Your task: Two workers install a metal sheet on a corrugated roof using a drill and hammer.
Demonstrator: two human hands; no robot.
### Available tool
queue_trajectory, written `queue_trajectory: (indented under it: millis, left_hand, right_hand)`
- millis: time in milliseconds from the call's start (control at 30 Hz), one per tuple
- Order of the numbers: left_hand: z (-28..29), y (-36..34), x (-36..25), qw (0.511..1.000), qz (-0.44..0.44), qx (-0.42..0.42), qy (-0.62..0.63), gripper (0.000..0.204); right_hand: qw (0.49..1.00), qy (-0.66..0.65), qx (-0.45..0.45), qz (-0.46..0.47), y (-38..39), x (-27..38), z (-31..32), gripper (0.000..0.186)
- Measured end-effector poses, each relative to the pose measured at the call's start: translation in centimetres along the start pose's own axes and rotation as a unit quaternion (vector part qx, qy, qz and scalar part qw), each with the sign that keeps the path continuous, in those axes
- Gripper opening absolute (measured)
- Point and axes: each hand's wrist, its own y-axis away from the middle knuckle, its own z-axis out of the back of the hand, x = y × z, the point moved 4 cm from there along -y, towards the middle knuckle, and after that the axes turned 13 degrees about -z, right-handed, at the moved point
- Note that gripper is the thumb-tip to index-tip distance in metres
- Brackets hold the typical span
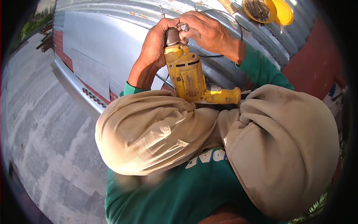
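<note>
A worn yellow power drill (188,74) rests against my lap, its chuck pointing away from me and its handle lying to the right. My left hand (153,43) is closed round the left side of the grey metal chuck (172,36). Out of the chuck's far end sticks a thin drill bit (162,12). My right hand (209,33) pinches a small metal piece, which looks like a chuck key (183,27), against the chuck's right side. The fingers partly hide where the two meet.
Corrugated metal sheeting (261,41) lies beyond my knees, with flat grey sheet metal (100,37) at left. A yellow tub (274,12) of screws and its yellow lid (284,13) sit at far right. A black cord (241,33) curves behind my right hand. Grey flat surface (48,130) stretches left.
</note>
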Motion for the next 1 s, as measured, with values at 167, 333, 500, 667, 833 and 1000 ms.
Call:
queue_trajectory:
  millis: [167,333,500,667,833,1000]
  left_hand:
    - [-0.9,0.1,-0.4,0.998,-0.043,0.013,-0.032,0.031]
    - [-1.4,0.3,-0.5,0.992,-0.059,-0.021,-0.111,0.057]
    - [-1.7,0.4,-0.7,0.990,-0.085,-0.028,-0.105,0.070]
    - [-1.8,0.5,-0.5,0.990,-0.092,-0.021,-0.101,0.068]
    - [-1.6,0.5,-0.4,0.984,-0.099,-0.035,-0.145,0.076]
    - [-1.8,0.7,-0.4,0.982,-0.087,-0.060,-0.157,0.077]
  right_hand:
    - [0.998,0.031,-0.048,0.042,-0.9,1.3,0.6,0.024]
    - [0.999,0.019,-0.033,-0.008,-0.2,1.2,0.4,0.024]
    - [0.999,0.028,-0.030,-0.026,-0.7,2.2,0.9,0.026]
    - [0.996,0.002,-0.009,-0.084,-0.3,1.9,0.6,0.027]
    - [0.997,0.026,-0.046,-0.054,-0.3,2.2,0.3,0.011]
    - [0.996,0.017,-0.029,-0.080,-0.1,2.0,0.6,0.011]
